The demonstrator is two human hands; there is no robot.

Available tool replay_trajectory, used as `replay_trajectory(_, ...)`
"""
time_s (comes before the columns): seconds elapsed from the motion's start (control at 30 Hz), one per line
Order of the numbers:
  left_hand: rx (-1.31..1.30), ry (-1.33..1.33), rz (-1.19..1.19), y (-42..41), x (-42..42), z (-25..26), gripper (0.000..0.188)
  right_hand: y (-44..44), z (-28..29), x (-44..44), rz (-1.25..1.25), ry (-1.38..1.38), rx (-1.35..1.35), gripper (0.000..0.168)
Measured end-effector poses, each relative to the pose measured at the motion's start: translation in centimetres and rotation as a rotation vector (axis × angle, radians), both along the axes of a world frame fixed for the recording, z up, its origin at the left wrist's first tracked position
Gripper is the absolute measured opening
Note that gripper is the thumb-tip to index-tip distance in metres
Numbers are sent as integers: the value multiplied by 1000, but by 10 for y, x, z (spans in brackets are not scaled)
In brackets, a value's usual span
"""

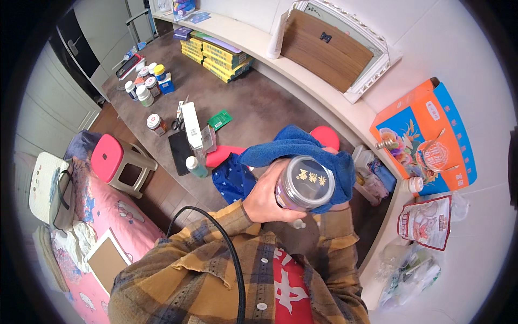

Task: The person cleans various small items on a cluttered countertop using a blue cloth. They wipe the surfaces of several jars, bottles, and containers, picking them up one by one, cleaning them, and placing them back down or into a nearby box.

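My left hand (263, 198) is wrapped around a clear jar (307, 182) with a grey rim, and its lid bears gold writing. A blue towel (344, 172) is bunched against the jar's far side. Most of my right hand (331, 150) is hidden by this towel; a bit of finger and the wrist show. Below the towel, on the table, lies a dark blue cloth with white stars (232, 178). Pink-red items, one flat (222, 154) and one rounded (325, 137), show beyond the towel.
On the brown table (162, 44) stand several bottles (144, 95), a brown jar (156, 124), a small bottle (196, 166), a phone (181, 152), scissors (178, 121), a white box (191, 123) and stacked yellow boxes (222, 60). A raised ledge (259, 44) runs along the wall. Left stands a pink stool (108, 158).
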State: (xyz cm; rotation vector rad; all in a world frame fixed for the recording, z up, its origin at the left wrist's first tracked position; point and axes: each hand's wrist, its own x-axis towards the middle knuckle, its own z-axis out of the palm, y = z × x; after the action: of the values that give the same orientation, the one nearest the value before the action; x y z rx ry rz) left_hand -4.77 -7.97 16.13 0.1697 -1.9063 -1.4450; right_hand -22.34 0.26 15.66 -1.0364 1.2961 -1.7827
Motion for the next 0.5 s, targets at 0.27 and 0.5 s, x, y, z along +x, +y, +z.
replay_trajectory(0.27,16,126,93,9,4,14,93,16,-10,28,63,-277,-69,36)
replay_trajectory(0.5,171,190,56,11,7,9,102,27,-23,64,86,-645,-14,50)
